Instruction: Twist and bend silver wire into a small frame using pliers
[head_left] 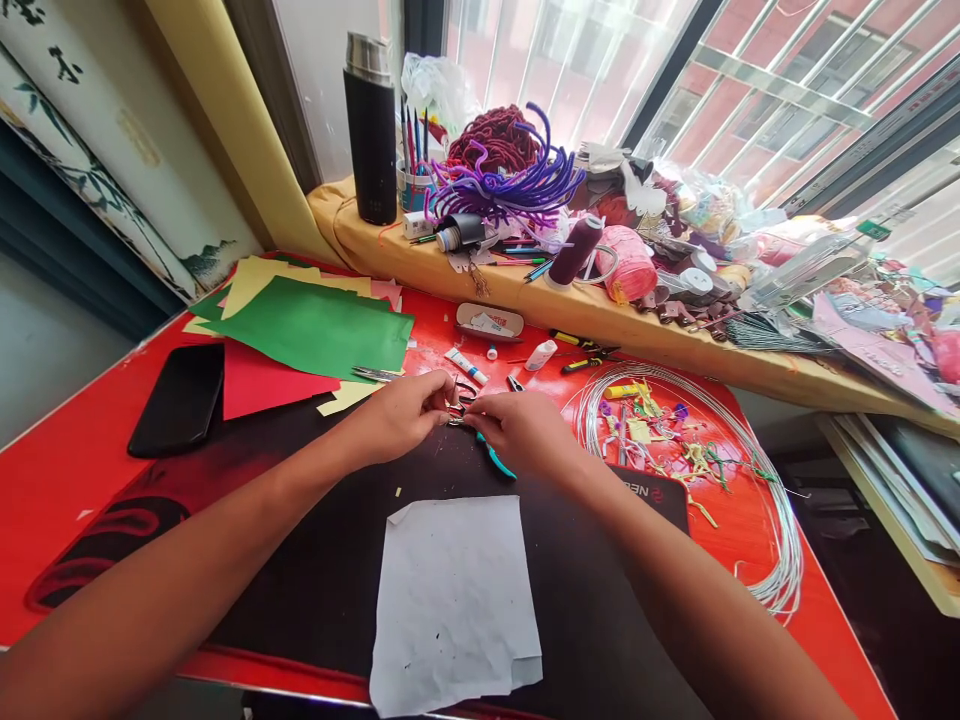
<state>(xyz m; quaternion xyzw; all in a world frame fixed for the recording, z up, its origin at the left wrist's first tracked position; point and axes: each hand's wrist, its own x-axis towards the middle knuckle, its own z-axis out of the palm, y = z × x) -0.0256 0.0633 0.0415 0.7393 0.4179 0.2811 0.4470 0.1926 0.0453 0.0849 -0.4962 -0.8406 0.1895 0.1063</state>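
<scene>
Above the dark desk mat (315, 560), my left hand (401, 415) and my right hand (525, 432) come together, thumbs and fingertips pinched. Between them is a small, shiny, metal-looking piece (454, 420), too small to name. Both hands seem to grip it. Pliers with teal handles (496, 458) lie on the mat beside my right hand, partly hidden by it. Just behind the fingertips shows a dark looped thing (466, 390), mostly covered. A creased white sheet of paper (457, 600) lies nearer to me, apart from both hands.
Green paper (322, 325), red paper (262, 385) and a black phone (178, 400) lie left. A coil of silvery wire (784, 560) surrounds colourful scraps at right. A glue tube (465, 366), white bottle (541, 355) and yellow-black pliers (589, 362) lie behind. A black flask (370, 140) stands on the crowded sill.
</scene>
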